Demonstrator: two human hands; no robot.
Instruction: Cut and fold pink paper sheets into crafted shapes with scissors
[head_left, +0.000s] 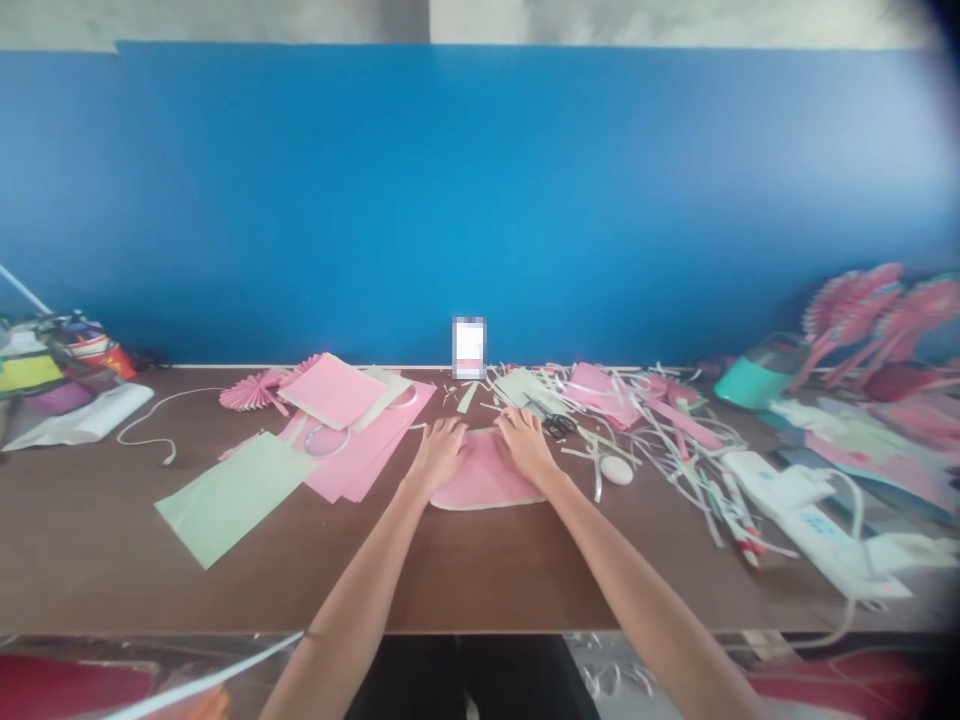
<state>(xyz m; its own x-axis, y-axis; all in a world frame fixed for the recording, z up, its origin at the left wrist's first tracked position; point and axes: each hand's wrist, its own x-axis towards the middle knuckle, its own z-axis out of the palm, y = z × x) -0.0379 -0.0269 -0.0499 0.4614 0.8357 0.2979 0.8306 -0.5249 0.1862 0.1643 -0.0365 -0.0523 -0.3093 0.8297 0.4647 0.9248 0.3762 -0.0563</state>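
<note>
My left hand [439, 452] and my right hand [525, 445] lie flat side by side on a pink paper piece with a pale green edge [486, 478], which sits on the brown table [315, 590]. Their fingers rest on its upper part and hide that edge. Just beyond my right hand lies a pair of black scissors [559, 426], not touching it. A white oval object [616, 470] sits to the right of the paper.
Left of my hands lie pink sheets [375, 450], a pale green sheet [232, 497] and pink paper fans [251, 392]. Paper strips [660, 450] are heaped on the right, near a white power strip [795, 515]. A blue wall [480, 200] backs the table.
</note>
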